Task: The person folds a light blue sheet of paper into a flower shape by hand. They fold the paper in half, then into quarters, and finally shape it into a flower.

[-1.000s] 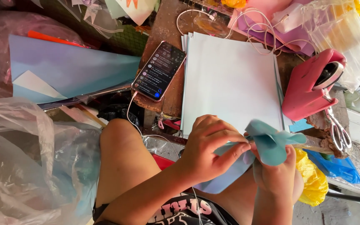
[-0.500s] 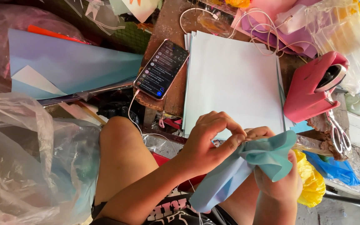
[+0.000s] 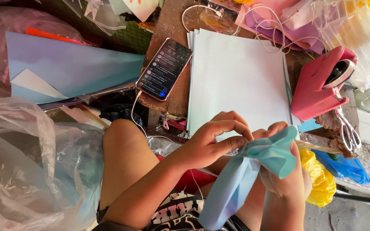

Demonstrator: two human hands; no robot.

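We see the light blue paper strip point(image 3: 236, 184) held in the lap, below the tabletop's point(image 3: 174, 98) near edge, not on it. Long axis runs from lower left up to the right, top end gathered into soft folds. Left hand point(image 3: 213, 143) sits just left of that top end, fingers pinching it; right hand point(image 3: 285, 179) grips from behind and underneath. Both touch it, the left nearer the fold. Paper looks thin, matte, creased. White sheets point(image 3: 238, 77) lie just above.

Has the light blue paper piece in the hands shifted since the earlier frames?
Yes. The light blue paper piece now hangs lower, away from the white sheet stack, trailing toward the lap.
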